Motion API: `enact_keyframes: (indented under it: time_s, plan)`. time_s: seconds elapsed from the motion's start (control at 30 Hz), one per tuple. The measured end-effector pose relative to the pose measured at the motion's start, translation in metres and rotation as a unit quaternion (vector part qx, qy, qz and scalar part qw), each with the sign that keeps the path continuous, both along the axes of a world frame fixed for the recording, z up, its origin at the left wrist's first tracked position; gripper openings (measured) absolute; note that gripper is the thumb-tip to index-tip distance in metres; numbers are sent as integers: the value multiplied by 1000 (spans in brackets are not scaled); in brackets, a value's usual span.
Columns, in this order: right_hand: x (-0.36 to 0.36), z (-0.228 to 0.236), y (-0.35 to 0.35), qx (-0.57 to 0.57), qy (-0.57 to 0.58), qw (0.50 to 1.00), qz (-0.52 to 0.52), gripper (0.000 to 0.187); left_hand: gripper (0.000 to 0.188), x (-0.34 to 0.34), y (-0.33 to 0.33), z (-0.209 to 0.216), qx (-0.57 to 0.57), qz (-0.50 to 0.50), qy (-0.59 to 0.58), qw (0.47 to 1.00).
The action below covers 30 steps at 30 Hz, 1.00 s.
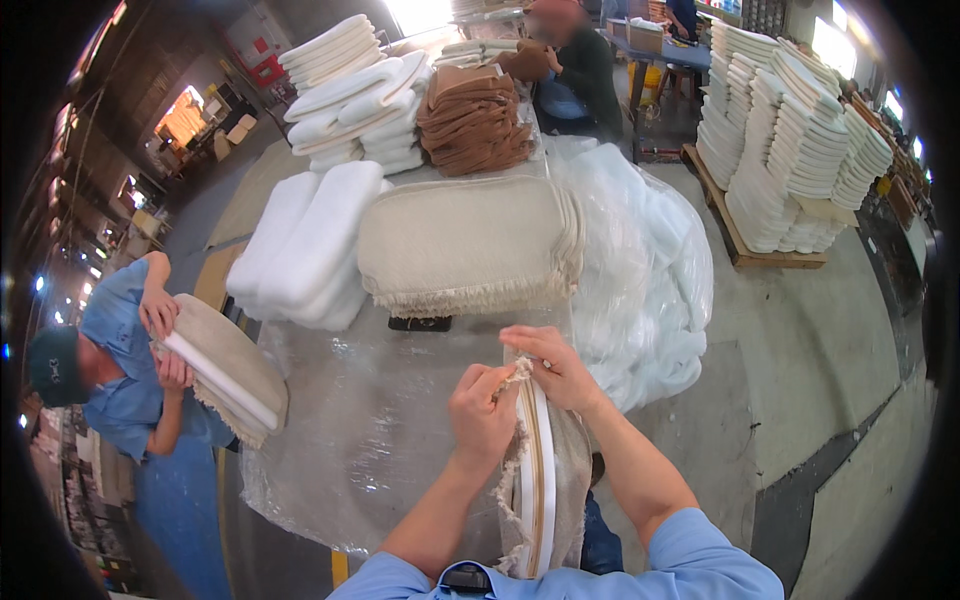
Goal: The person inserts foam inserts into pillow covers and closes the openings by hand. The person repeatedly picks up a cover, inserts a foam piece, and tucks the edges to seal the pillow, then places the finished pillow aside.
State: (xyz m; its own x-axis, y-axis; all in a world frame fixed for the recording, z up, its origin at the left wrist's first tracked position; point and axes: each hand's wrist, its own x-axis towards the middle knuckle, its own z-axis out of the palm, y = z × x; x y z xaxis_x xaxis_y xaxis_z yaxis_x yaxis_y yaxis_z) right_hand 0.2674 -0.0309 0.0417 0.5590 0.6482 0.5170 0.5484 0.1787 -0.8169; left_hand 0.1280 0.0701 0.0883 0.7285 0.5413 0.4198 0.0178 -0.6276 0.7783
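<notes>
Close to my body, a beige fabric cushion cover (570, 480) with a frayed edge stands on its side, its long opening facing up. White padding (542, 500) shows inside the opening, beside a tan strip that looks like zipper tape. My left hand (484, 412) is closed on the frayed edge near the cover's far end. Across that same end lies my right hand (557, 368), gripping the fabric with its fingers reaching over to the left; its thumb is partly hidden. Just beyond my hands, a stack of beige fringed covers (470, 235) rests on the plastic-covered table (370, 430).
White pads (305, 240) lie left of the covers, and clear plastic wrap (640, 270) bulges at right. Brown fabric (473, 120) is piled behind. A co-worker (125, 340) at left holds another cover with white padding; another person (580, 80) stands at the far side. White stacks fill a pallet (740, 235).
</notes>
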Motion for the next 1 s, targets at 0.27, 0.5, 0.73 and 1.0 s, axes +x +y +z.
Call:
enact_keyframes:
  time_s: [0.27,0.5,0.73,1.0]
  plan:
    - [-4,-22,-9,-37,58,998,-12,13,29,58,55,33,-249,-161,12,955]
    - [-27,-30,-2,10,157,988,-7,12,80,160,50,16,-304,-463,289,781]
    - [-34,-41,-17,22,237,970,-39,13,83,157,28,6,-211,-509,385,741]
    - [-47,-43,-27,12,236,971,-15,15,64,147,27,5,-125,-550,329,757]
